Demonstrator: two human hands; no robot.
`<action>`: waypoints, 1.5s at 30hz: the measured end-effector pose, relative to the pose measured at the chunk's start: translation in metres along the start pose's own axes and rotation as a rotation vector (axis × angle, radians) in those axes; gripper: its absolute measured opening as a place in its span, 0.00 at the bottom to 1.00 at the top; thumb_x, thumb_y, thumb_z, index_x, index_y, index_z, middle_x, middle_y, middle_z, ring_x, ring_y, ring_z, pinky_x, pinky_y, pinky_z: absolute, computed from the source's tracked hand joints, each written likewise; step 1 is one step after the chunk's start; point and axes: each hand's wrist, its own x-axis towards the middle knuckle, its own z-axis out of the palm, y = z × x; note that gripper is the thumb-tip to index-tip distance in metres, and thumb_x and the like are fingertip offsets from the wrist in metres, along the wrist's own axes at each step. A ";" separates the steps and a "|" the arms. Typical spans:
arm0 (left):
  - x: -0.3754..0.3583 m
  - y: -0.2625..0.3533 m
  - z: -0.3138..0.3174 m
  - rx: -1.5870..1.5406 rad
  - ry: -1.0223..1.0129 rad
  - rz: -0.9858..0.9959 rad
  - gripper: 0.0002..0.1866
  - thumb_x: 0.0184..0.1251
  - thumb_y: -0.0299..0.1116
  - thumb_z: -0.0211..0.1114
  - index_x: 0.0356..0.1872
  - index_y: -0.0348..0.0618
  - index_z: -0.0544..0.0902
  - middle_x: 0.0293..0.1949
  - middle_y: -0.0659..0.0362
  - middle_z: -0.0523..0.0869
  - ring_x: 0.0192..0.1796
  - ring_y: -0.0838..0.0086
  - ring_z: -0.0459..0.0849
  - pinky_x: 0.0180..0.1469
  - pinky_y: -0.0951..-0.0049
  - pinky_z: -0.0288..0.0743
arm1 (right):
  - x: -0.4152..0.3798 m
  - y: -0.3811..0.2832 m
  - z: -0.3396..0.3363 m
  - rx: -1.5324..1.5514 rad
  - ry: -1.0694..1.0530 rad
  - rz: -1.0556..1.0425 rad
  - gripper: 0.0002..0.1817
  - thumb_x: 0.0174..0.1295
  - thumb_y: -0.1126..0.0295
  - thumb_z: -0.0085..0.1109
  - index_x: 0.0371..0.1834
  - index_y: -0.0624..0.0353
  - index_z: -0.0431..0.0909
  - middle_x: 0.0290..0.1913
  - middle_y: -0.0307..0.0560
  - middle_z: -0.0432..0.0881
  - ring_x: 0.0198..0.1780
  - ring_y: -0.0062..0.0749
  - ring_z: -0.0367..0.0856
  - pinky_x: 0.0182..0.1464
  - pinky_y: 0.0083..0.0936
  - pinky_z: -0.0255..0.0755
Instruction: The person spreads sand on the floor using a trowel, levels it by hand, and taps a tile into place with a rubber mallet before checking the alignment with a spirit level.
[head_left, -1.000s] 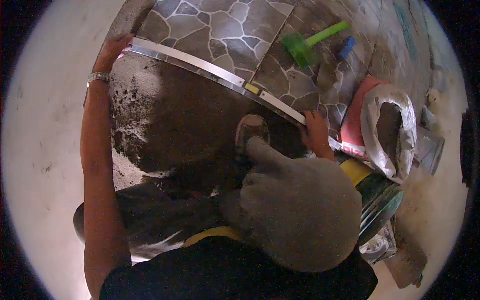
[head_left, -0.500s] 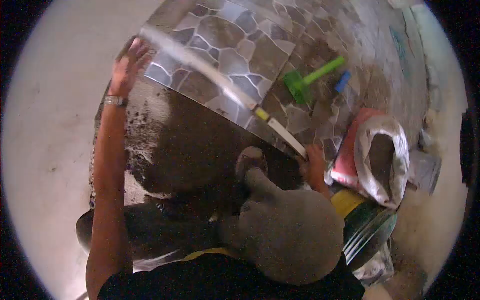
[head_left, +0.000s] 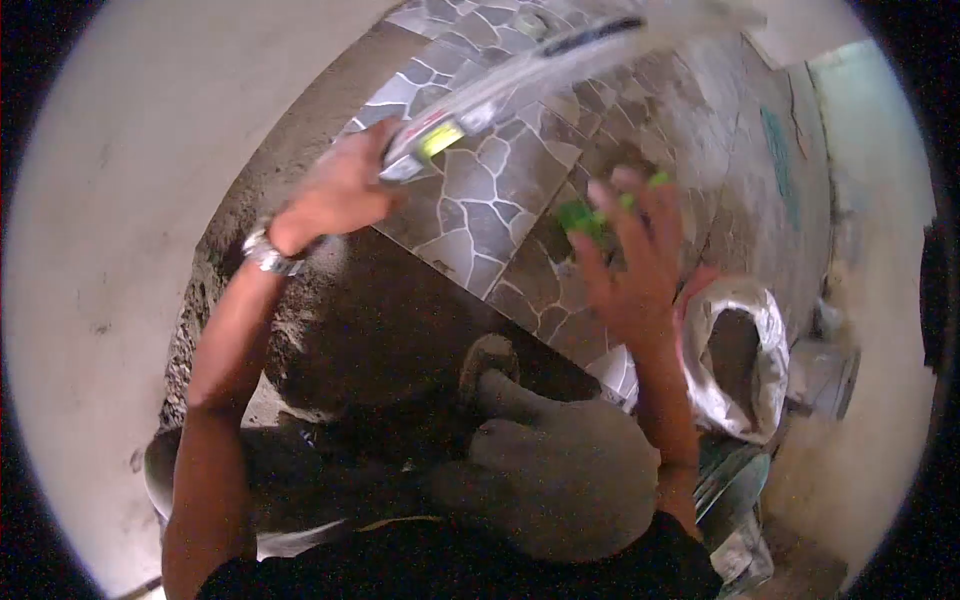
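Note:
My left hand, with a metal watch on its wrist, grips the near end of a long spirit level. A yellow vial shows close to that end, and the far part of the level is blurred as it crosses the upper view. Beneath it lie stone-patterned floor tiles. My right hand is empty, its fingers spread, over a green mallet that it partly hides. Below the tile edge, dark mortar or soil surrounds my shoe.
An open white and red sack of dark powder stands at the right, with a clear plastic piece beside it. A pale wall runs along the left. A white scrap lies by my right forearm.
The level has swung up from lying slantwise across the tiles to pointing toward the upper right. My right hand has let go of it and moved up over the mallet.

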 end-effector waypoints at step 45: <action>0.039 -0.276 0.048 -0.099 0.414 -0.247 0.23 0.66 0.49 0.69 0.53 0.41 0.87 0.46 0.50 0.91 0.48 0.64 0.89 0.54 0.65 0.80 | -0.298 0.037 0.085 0.055 -0.326 0.545 0.21 0.56 0.68 0.68 0.54 0.59 0.79 0.41 0.58 0.81 0.44 0.59 0.79 0.47 0.50 0.71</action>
